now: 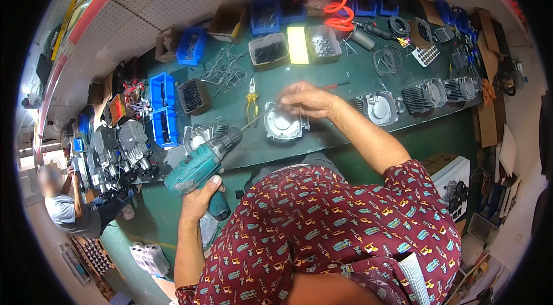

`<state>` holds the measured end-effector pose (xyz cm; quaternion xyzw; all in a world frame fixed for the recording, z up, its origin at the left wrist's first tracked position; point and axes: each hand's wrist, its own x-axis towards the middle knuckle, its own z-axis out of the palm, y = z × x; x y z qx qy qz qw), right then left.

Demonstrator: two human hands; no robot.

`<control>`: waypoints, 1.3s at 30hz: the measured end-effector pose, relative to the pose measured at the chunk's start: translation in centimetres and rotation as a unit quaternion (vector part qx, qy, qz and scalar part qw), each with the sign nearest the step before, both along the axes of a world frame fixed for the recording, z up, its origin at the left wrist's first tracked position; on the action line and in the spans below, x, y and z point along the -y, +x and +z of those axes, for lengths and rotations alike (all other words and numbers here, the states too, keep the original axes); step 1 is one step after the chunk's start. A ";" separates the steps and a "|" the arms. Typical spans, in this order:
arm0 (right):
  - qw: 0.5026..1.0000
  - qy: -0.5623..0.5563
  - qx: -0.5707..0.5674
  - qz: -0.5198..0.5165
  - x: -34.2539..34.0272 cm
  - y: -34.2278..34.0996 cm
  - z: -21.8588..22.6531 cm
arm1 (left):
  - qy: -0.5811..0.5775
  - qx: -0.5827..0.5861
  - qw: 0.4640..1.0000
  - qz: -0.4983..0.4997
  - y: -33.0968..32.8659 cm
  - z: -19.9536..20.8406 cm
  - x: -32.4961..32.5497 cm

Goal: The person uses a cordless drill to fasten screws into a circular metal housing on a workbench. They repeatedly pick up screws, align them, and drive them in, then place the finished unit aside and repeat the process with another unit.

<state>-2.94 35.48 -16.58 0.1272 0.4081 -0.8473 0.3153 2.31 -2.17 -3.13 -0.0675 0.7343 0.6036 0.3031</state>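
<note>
My left hand (201, 196) grips the handle of a teal cordless drill (199, 168). Its long bit points up and right, with the tip by the upper left edge of a round silver metal housing (283, 123) at the bench's front. Over the housing's upper rim is my right hand (305, 99), fingers bent and close together; what they pinch, if anything, is hidden. Yellow-handled pliers (252, 103) lie just left of the housing. Partly behind the drill sits another metal housing (199, 135).
More finned metal housings (381, 107) line the front edge at right. Blue bins (163, 93) and a tub of dark screws (269, 51) stand behind. An orange coiled hose (340, 8) hangs over the bench back. Motor units (135, 141) fill the left end, near another person (75, 207).
</note>
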 end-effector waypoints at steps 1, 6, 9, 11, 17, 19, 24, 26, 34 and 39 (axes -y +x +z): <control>1.000 0.000 0.002 0.007 0.0 -0.1 0.2 | -0.015 -0.004 1.000 -0.007 0.0 0.0 0.2; 0.957 0.257 -0.118 0.068 1.5 -0.6 3.4 | -0.088 -0.023 0.995 -0.037 0.4 0.1 1.1; 0.876 0.416 -0.240 0.054 1.7 -0.6 1.2 | -0.095 -0.042 0.994 -0.043 0.5 -0.5 1.0; 0.858 0.468 -0.212 -0.006 1.6 -0.3 0.7 | -0.085 -0.049 0.994 -0.052 0.7 -0.1 0.0; 0.726 0.640 -0.251 0.008 2.6 1.1 -0.9 | -0.158 -0.124 0.971 -0.127 0.4 0.0 -2.1; 0.697 0.658 -0.285 0.016 3.0 1.6 -1.6 | -0.193 -0.143 0.957 -0.160 0.2 -0.2 -2.3; 0.686 0.661 -0.294 0.072 3.1 1.5 -2.8 | -0.248 -0.201 0.919 -0.232 -0.6 0.9 -2.7; 0.686 0.660 -0.297 0.078 2.8 1.4 -3.0 | -0.295 -0.190 0.889 -0.293 -2.3 2.8 -4.4; 0.685 0.660 -0.295 0.091 3.0 1.3 -2.7 | -0.274 -0.152 0.885 -0.343 -6.8 4.3 -6.7; 0.683 0.659 -0.302 0.091 3.0 1.3 -3.0 | -0.271 -0.133 0.871 -0.387 -9.8 5.0 -8.7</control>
